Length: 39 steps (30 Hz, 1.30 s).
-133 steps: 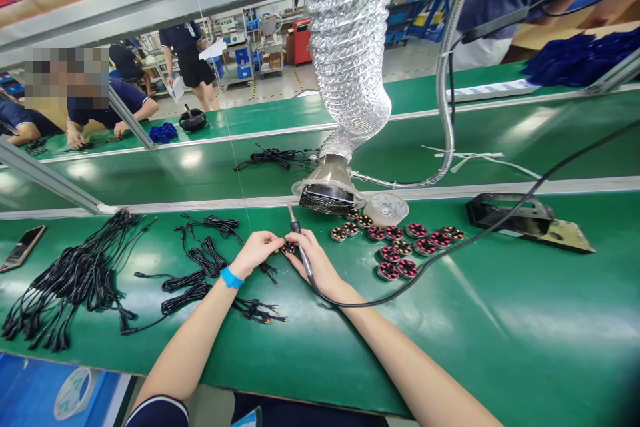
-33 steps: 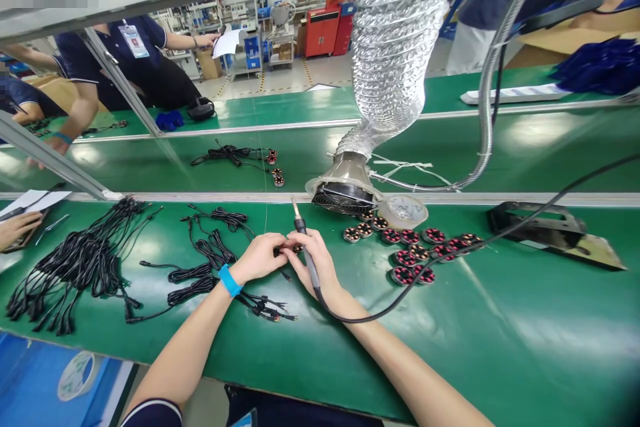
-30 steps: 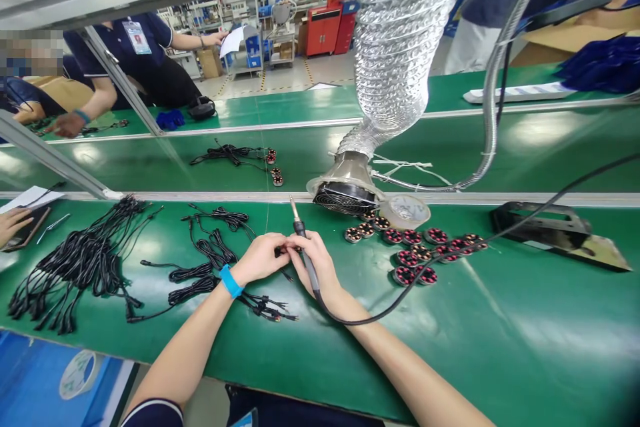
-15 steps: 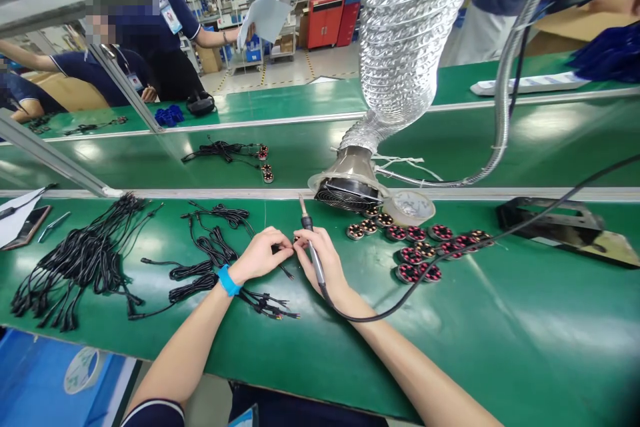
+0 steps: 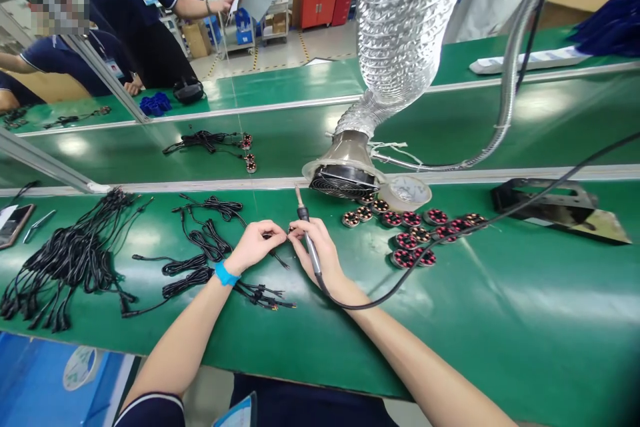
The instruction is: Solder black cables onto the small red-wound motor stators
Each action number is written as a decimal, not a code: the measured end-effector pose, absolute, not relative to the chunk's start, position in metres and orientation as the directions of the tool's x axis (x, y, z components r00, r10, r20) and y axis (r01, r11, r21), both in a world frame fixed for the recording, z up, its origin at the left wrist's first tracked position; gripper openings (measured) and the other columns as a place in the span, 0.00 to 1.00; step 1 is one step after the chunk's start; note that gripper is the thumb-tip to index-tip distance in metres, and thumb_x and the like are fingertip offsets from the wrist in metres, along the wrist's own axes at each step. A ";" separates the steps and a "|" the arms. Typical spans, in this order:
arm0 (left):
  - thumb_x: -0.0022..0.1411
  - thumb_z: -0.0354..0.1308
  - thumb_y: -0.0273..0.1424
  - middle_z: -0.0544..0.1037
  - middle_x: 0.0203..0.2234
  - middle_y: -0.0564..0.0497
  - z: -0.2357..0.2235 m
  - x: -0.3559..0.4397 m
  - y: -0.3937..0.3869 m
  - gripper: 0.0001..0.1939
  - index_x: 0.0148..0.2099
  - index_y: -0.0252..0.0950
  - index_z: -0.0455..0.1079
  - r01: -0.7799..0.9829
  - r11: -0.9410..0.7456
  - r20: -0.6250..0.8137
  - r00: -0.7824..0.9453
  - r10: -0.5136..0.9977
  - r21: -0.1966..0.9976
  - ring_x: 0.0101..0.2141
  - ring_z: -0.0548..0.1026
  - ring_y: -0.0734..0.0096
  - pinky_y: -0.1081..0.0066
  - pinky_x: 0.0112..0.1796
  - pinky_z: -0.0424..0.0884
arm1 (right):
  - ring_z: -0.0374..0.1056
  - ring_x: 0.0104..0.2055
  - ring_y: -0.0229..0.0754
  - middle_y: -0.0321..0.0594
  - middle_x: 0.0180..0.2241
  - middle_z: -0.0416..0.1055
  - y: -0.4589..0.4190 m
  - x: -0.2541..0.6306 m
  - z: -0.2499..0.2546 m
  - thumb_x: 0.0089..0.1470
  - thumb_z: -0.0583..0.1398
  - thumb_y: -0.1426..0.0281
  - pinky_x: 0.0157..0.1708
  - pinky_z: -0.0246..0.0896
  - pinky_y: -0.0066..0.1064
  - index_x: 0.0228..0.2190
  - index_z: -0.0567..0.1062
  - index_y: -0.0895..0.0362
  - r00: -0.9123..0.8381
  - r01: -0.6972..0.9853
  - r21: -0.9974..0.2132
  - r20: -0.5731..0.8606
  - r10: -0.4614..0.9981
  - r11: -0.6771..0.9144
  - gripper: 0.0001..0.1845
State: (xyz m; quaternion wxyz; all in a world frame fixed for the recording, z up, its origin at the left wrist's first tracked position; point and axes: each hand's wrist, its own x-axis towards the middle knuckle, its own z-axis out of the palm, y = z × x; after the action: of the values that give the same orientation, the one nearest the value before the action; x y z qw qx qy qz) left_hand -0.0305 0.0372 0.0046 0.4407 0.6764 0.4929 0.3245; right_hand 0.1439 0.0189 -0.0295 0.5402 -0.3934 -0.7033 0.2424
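Note:
My right hand (image 5: 319, 250) is closed around a soldering iron (image 5: 311, 247), which slants up across the fingers with its tip pointing away from me. At that hand's fingertips sits a small dark round part (image 5: 291, 230), mostly hidden; it resembles the motor stators on the bench. My left hand (image 5: 257, 243) pinches right beside it, thumb and forefinger together; what lies between them is too small to make out. Coiled black cables (image 5: 210, 247) lie left of my left hand, with bare coloured wire ends below it. To the right are several motor stators (image 5: 411, 219) with red or copper windings.
A fume extractor (image 5: 345, 173) on a silver duct hangs beyond my hands, beside a round tub (image 5: 406, 193). The iron's cord crosses my right forearm. A black metal holder (image 5: 550, 203) stands right; a cable bundle (image 5: 75, 253), phone (image 5: 17, 223) and tweezers (image 5: 39, 227) lie left.
Over the last second my fingertips part slightly, then come close again around the small part. Cables with stators on the far belt shift left. A co-worker's hand and most of the paper leave the phone.

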 end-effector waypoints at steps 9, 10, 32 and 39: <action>0.58 0.61 0.36 0.78 0.29 0.48 -0.007 -0.020 0.043 0.10 0.32 0.33 0.75 0.335 -0.043 -0.004 0.138 0.990 0.941 0.32 0.73 0.67 0.70 0.37 0.68 | 0.73 0.33 0.38 0.40 0.38 0.74 0.019 0.164 -0.023 0.65 0.53 0.67 0.41 0.71 0.33 0.53 0.71 0.52 0.038 0.333 -0.816 0.513 0.858 0.473 0.16; 0.58 0.61 0.36 0.78 0.29 0.47 -0.008 -0.020 0.045 0.10 0.32 0.33 0.75 0.326 -0.032 -0.008 0.121 0.993 0.945 0.33 0.74 0.67 0.70 0.36 0.68 | 0.73 0.31 0.37 0.39 0.35 0.75 0.019 0.167 -0.023 0.65 0.54 0.66 0.39 0.72 0.33 0.53 0.71 0.53 0.059 0.324 -0.837 0.484 0.873 0.441 0.17; 0.58 0.61 0.37 0.79 0.28 0.48 -0.015 -0.020 0.053 0.11 0.31 0.33 0.75 0.386 -0.030 -0.010 0.103 0.995 0.922 0.31 0.74 0.68 0.71 0.35 0.68 | 0.68 0.18 0.35 0.34 0.20 0.73 0.017 0.174 -0.028 0.64 0.54 0.57 0.19 0.67 0.27 0.38 0.76 0.56 0.075 0.148 -0.940 0.321 0.944 0.308 0.17; 0.59 0.60 0.36 0.79 0.29 0.47 -0.012 -0.019 0.052 0.11 0.31 0.33 0.75 0.419 -0.057 0.006 0.123 0.992 0.906 0.32 0.74 0.67 0.71 0.36 0.69 | 0.68 0.18 0.35 0.34 0.20 0.72 0.017 0.173 -0.029 0.64 0.54 0.58 0.19 0.67 0.26 0.37 0.76 0.56 0.044 0.175 -0.936 0.318 0.947 0.306 0.17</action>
State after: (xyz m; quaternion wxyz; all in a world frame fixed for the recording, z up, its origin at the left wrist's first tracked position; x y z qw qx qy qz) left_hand -0.0193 0.0523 -0.0122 0.4010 0.6332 0.5573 0.3574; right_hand 0.1732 0.0172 -0.0286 0.5471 -0.4720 -0.5946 0.3527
